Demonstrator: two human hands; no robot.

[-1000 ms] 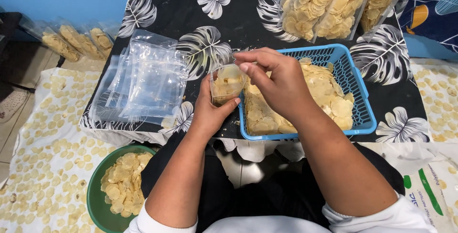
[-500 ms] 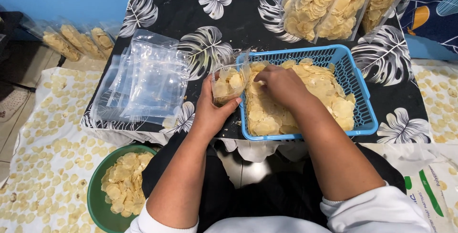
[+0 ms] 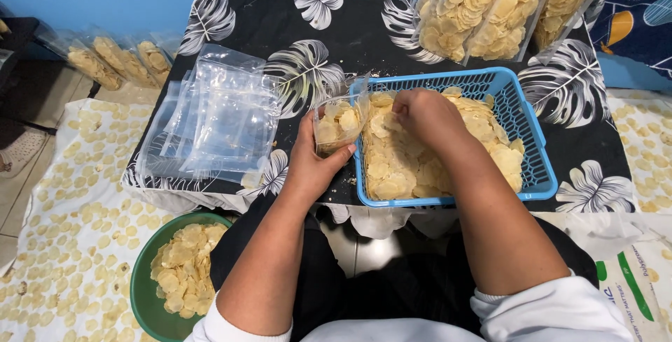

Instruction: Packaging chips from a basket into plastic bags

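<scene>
Many empty bags (image 3: 220, 121), green bowl (image 3: 140, 293), filled packs (image 3: 483, 9)

Small clear bag (image 3: 337, 123) and blue basket (image 3: 532, 132) of pale chips (image 3: 406, 156), side by side at the worktop's front edge.

The bag is a small transparent pouch, held upright with its mouth open upward, partly filled with pale yellow round chips; it sits just off the basket's left rim, gripped from below and behind by the left hand (image 3: 311, 163). The basket is a rectangular blue plastic one with slotted walls, lying flat toward the worktop's front-right, its floor covered in a loose heap of the same thin chips. The right hand (image 3: 423, 114) rests knuckles-up in that heap near the basket's back-left corner.
</scene>
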